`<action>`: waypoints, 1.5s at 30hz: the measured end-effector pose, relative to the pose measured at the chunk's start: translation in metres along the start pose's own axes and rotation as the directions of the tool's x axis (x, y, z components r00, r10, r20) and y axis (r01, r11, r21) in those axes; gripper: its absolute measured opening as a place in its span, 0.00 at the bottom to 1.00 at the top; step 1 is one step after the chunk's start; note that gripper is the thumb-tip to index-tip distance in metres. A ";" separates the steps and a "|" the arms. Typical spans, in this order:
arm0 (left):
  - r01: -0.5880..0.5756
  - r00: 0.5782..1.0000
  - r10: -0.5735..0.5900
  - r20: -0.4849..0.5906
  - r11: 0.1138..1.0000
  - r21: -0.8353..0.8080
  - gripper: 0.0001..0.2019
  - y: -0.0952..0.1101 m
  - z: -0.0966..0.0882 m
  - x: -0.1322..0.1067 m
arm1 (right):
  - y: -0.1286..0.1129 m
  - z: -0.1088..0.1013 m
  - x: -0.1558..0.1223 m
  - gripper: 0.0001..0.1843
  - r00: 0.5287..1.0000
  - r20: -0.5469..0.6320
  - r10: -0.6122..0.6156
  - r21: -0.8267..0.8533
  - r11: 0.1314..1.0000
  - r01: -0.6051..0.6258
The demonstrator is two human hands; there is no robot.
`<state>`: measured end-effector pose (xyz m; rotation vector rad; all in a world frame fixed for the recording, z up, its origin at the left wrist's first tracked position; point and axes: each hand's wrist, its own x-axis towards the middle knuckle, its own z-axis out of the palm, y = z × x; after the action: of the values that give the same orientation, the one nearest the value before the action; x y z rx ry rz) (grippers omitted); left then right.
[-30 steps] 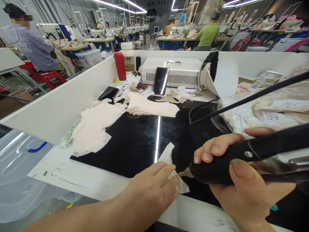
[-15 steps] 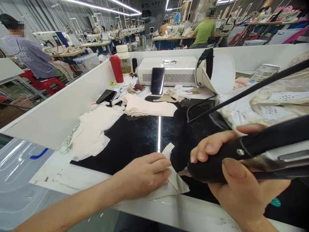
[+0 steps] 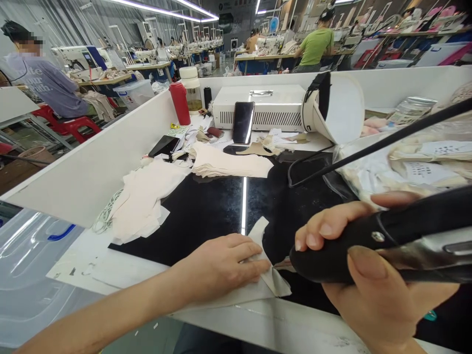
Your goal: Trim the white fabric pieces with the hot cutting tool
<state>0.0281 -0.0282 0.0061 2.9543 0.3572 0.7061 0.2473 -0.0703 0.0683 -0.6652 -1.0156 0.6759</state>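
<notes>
My left hand point(image 3: 217, 265) lies flat, fingers together, pressing a pale fabric piece point(image 3: 258, 231) onto the black work surface point(image 3: 206, 216) near the front edge. My right hand point(image 3: 368, 290) is wrapped round the black handle of a corded hand tool point(image 3: 387, 241). The tool's metal tip point(image 3: 283, 264) points left and meets the fabric's folded edge just beyond my left fingertips. Its black cord point(image 3: 387, 140) runs up to the right.
Stacks of cream fabric pieces point(image 3: 143, 196) point(image 3: 228, 164) lie left and behind. A white machine box point(image 3: 265, 105) with a phone point(image 3: 242, 122) leaning on it, a red bottle point(image 3: 180, 102) and a white cone-shaped device point(image 3: 332, 108) stand at the back. Bagged fabric point(image 3: 416, 162) sits right. People work at tables beyond.
My left hand slid a little left and back along the fabric piece, then forward again; the tool's tip stays at the fabric's edge. The view shifted slightly.
</notes>
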 end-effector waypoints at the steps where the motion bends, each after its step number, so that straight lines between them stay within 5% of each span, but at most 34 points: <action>1: 0.005 1.000 -0.005 -0.006 1.000 -0.005 0.12 0.000 0.000 -0.001 | -0.001 0.000 0.000 0.23 1.000 -0.002 0.009 -0.002 1.000 -0.009; 12: 0.062 0.996 -0.061 -0.070 0.998 0.005 0.12 0.009 0.004 -0.001 | -0.004 0.001 0.001 0.25 0.998 -0.057 0.033 -0.031 0.999 -0.035; 37: 0.102 0.995 -0.102 0.005 0.995 -0.007 0.13 0.007 0.006 -0.002 | 0.016 0.014 0.016 0.25 0.993 -0.116 -0.031 -0.025 0.999 0.029; 45: 0.132 0.991 -0.131 -0.010 0.988 0.075 0.18 0.030 0.006 -0.001 | 0.009 0.016 0.013 0.23 0.996 -0.087 -0.003 -0.045 0.999 -0.001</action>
<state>0.0363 -0.0581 0.0046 2.9645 0.5857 0.6987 0.2358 -0.0523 0.0744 -0.7280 -0.9524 0.6194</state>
